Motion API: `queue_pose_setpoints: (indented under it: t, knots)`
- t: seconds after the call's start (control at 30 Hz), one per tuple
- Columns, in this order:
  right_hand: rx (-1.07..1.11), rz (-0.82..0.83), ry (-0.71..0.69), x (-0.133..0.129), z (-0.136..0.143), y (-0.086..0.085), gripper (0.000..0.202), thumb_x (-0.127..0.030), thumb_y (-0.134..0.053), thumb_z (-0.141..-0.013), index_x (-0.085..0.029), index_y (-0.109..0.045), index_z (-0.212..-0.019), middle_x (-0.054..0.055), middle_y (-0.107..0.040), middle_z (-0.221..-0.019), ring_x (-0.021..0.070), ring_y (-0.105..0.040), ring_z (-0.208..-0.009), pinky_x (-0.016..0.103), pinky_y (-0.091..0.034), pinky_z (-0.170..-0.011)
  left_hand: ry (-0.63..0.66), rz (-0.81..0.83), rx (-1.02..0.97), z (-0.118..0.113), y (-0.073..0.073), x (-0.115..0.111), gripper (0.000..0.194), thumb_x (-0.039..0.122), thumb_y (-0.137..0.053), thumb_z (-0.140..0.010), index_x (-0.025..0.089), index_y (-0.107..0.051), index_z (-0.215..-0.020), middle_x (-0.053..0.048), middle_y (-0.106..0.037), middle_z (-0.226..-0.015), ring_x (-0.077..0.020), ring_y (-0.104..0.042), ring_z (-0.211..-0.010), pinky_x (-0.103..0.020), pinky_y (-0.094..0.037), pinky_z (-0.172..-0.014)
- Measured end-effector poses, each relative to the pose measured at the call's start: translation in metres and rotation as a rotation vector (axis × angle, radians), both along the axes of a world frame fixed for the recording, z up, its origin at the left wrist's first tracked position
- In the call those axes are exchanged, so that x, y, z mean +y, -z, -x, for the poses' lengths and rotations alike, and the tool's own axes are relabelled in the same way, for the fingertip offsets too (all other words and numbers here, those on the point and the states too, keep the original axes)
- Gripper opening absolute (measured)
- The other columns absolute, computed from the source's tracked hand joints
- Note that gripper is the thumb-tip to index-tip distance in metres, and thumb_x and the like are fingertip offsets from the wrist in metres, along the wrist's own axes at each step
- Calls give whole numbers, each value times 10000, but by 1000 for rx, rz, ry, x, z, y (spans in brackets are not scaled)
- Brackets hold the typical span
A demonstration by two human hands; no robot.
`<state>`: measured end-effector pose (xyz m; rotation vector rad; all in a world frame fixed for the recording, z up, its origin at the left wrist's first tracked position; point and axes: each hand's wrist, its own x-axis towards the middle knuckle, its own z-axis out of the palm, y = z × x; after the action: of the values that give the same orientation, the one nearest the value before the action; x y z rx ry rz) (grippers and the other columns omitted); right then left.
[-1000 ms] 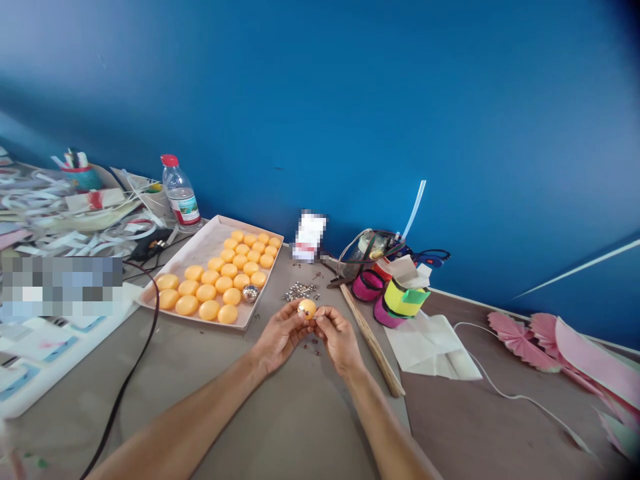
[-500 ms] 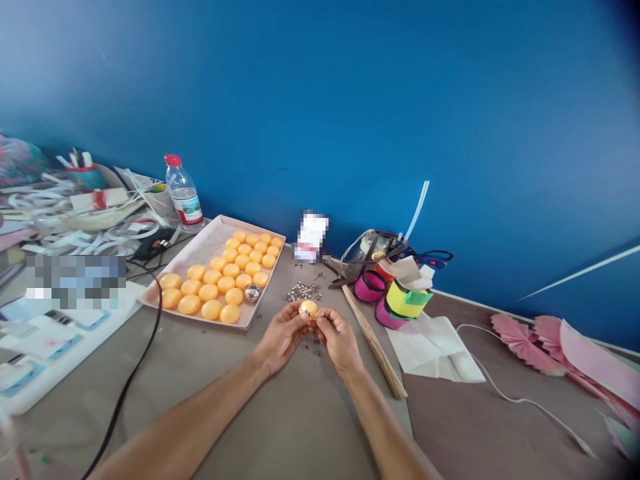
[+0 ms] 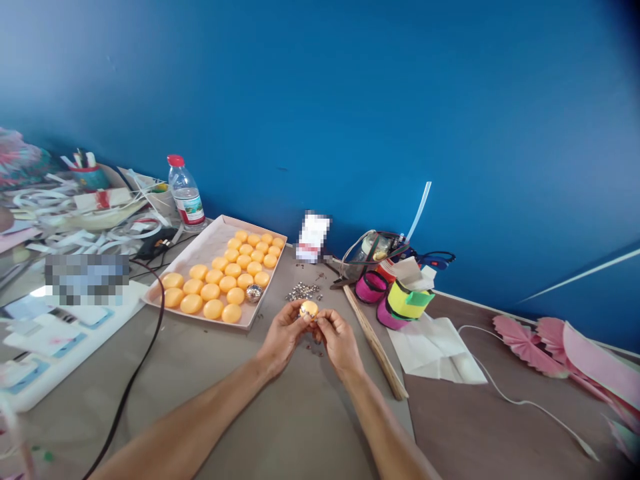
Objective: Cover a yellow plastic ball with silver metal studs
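Together both hands' grip pinches an orange ball (image 3: 309, 309) near the tray (image 3: 200, 248) and silver studs (image 3: 301, 291).

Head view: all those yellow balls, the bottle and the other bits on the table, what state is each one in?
Small yellow plastic ball: held between both hands, above the table.
Left hand: fingers closed on the ball.
Right hand: fingertips pinching at the ball.
Yellow balls in the pink tray: lying in rows.
Silver studded ball: resting in the tray.
Clear plastic bottle with red cap: upright, capped.
Pile of silver studs: loose on the table.
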<state>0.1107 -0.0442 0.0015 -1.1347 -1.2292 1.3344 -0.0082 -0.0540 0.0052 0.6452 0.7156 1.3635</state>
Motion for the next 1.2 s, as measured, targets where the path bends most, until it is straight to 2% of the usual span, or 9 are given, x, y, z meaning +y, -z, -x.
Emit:
queue_pose_setpoints:
  t: [0.23, 0.43, 0.63, 0.77, 0.87, 0.93, 1.0, 1.1, 1.2]
  knots:
    - [-29, -9, 30, -1, 1, 0, 125, -310, -524, -766, -193, -523, -722, -63, -477, -512, 97, -422, -495, 224, -349, -518, -13, -51, 116, 0, 6, -1, 331, 256, -657, -718, 160, -520, -1004, -25, -590, -837, -129, -572, -615, -283, -465, -611]
    - [-14, -10, 52, -1, 1, 4, 134, -322, -536, -764, -189, -520, -748, -63, -474, -514, 99, -426, -490, 220, -345, -500, -37, -44, 120, -2, 5, -2, 346, 269, -667, -696, 147, -526, -988, -23, -590, -819, -126, -560, -612, -294, -476, -613]
    - [92, 22, 91, 0, 6, 7, 161, -326, -596, -729, -198, -501, -748, -72, -470, -537, 80, -391, -463, 206, -319, -467, -41, 9, 57, -4, 2, -4, 326, 251, -688, -684, 144, -552, -960, -26, -605, -830, -128, -574, -674, -278, -481, -648]
    - [219, 59, 41, 6, 0, 5, 170, -343, -581, -735, -206, -480, -750, -87, -424, -489, 79, -372, -430, 223, -361, -495, 13, 101, -81, -1, 2, -1, 293, 229, -689, -697, 143, -560, -946, -31, -628, -826, -118, -598, -698, -250, -478, -684]
    - [-28, -54, 65, 13, -14, 6, 161, -352, -523, -777, -194, -538, -806, -60, -450, -505, 109, -430, -466, 248, -393, -525, 37, 170, -149, 2, 1, 1, 276, 226, -696, -695, 153, -560, -924, -34, -644, -829, -133, -625, -717, -262, -484, -713]
    - [-357, -214, 110, 17, -24, 10, 152, -303, -509, -780, -180, -591, -816, 21, -578, -697, 153, -528, -640, 285, -431, -644, 45, 180, -172, 4, 0, 2, 273, 221, -700, -692, 155, -558, -916, -34, -647, -823, -141, -633, -711, -275, -489, -717]
    - [-643, -343, 108, 19, -31, 14, 197, -243, -491, -780, -162, -614, -911, 79, -600, -861, 188, -550, -762, 318, -431, -727, 55, 175, -185, 5, -1, 2, 270, 219, -698, -694, 152, -559, -916, -36, -646, -818, -141, -634, -708, -274, -492, -711]
    - [-963, -418, 32, 16, -32, 16, 305, -182, -465, -796, -129, -588, -1070, 120, -579, -941, 214, -553, -840, 325, -419, -761, 66, 161, -194, 6, 0, 3, 259, 216, -690, -705, 149, -558, -916, -38, -641, -820, -141, -635, -720, -268, -494, -707]
    - [-1116, -438, -82, 12, -28, 12, 328, -173, -448, -829, -170, -561, -1137, 97, -566, -930, 197, -553, -829, 296, -408, -742, 71, 147, -193, 6, 2, 4, 250, 208, -680, -716, 148, -556, -925, -38, -637, -830, -141, -635, -731, -268, -496, -715]
